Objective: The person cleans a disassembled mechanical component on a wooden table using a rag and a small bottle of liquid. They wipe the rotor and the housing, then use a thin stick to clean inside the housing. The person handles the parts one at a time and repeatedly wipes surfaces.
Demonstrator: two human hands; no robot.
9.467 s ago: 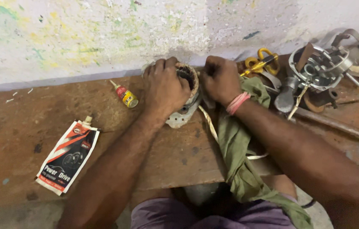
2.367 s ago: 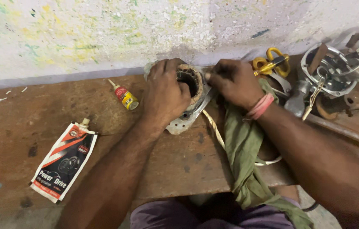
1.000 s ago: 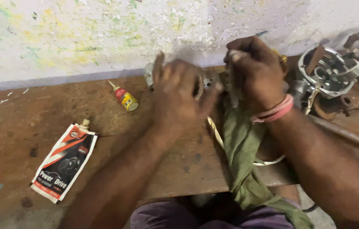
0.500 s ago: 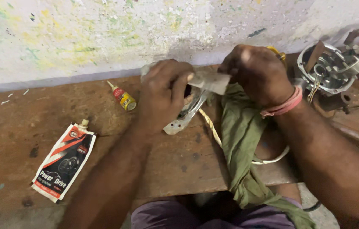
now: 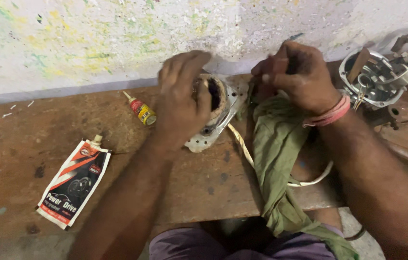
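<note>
Wooden bench [image 5: 199,183]: bears all items. Green cloth [image 5: 276,159]: draped over front edge. Right hand [image 5: 298,77]: fingers closed, contents unclear. Left hand [image 5: 182,98]: curled around motor housing [image 5: 216,113], bench centre. Grease pouch [image 5: 74,180]: left. Small glue bottle [image 5: 140,109].

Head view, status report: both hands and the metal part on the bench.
Left hand gripping round metal part on bench. Right hand closed above green cloth; contents unclear. Small glue bottle alongside, apart.
</note>
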